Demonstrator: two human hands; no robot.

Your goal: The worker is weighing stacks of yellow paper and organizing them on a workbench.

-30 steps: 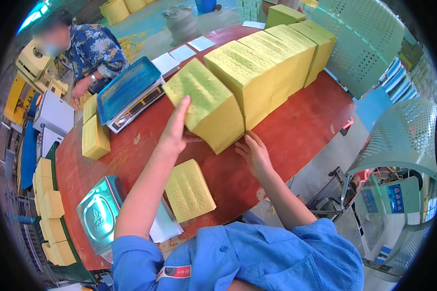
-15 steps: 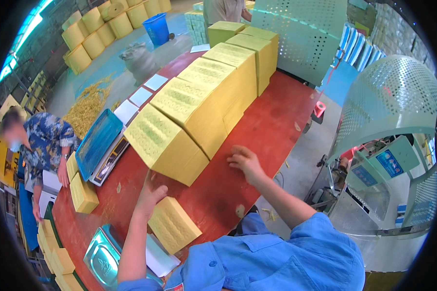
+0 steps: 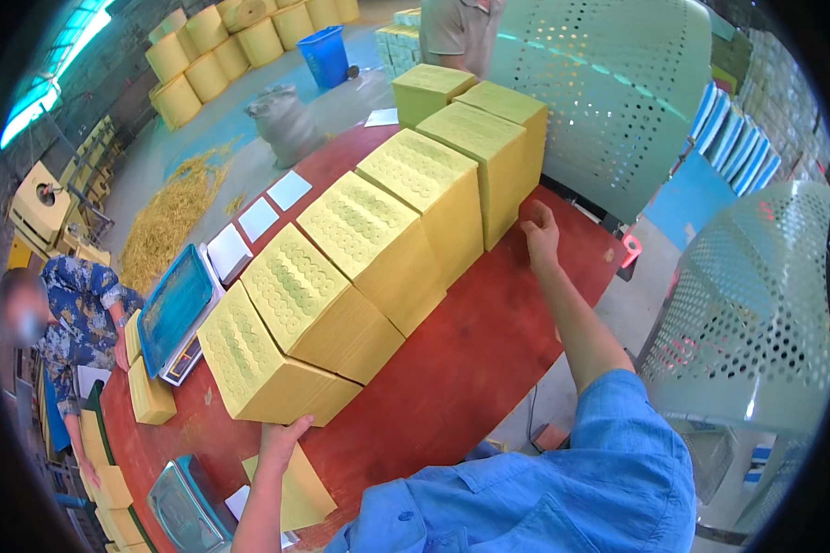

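A row of tall yellow paper stacks (image 3: pixel 378 276) with embossed tops runs diagonally across a red table (image 3: pixel 461 359). My left hand (image 3: pixel 284 441) presses against the near end of the closest stack (image 3: pixel 281 373), its thumb apart and its fingers partly hidden. Toward the far end, my right hand (image 3: pixel 540 235) is raised beside the right face of a plainer yellow stack (image 3: pixel 498 175), fingers apart and slightly bent, with nothing in it. Partly behind my left forearm lies a smaller yellow stack (image 3: pixel 306 488).
A blue-trayed scale (image 3: pixel 183 309) and white cards (image 3: pixel 258 218) lie left of the row. A metal-and-teal tray-like object (image 3: pixel 189 502) is at the near left. One co-worker (image 3: pixel 83 304) is at the left, another (image 3: pixel 456 37) beyond the table. Perforated machine guards (image 3: pixel 747 304) stand right.
My right hand has moved forward along the row toward its far end. My left hand has come up against the near stack's end. The whole view has shifted.
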